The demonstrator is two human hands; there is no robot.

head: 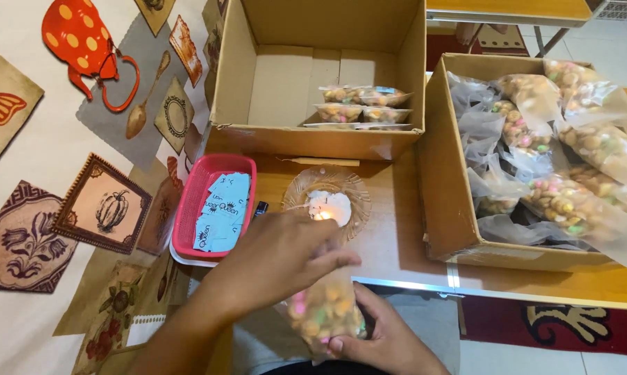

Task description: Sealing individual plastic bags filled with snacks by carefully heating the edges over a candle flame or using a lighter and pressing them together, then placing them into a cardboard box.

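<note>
Both hands hold one small clear bag of coloured snacks [324, 312] at the near edge of the wooden tabletop [397, 236]. Left hand [279, 260] lies over the bag's top, fingers [331, 262] closed, pinching the plastic. Right hand [383, 340] cups the bag from below, fingers curled around it. Just beyond the left hand: a glass dish [327, 198] with a lit candle [327, 207]. Left of the dish, a pink basket [188, 208] of blue paper labels [223, 212]. Behind, an open cardboard box [313, 76] holds a few filled bags; the right-hand box [445, 180] holds many.
</note>
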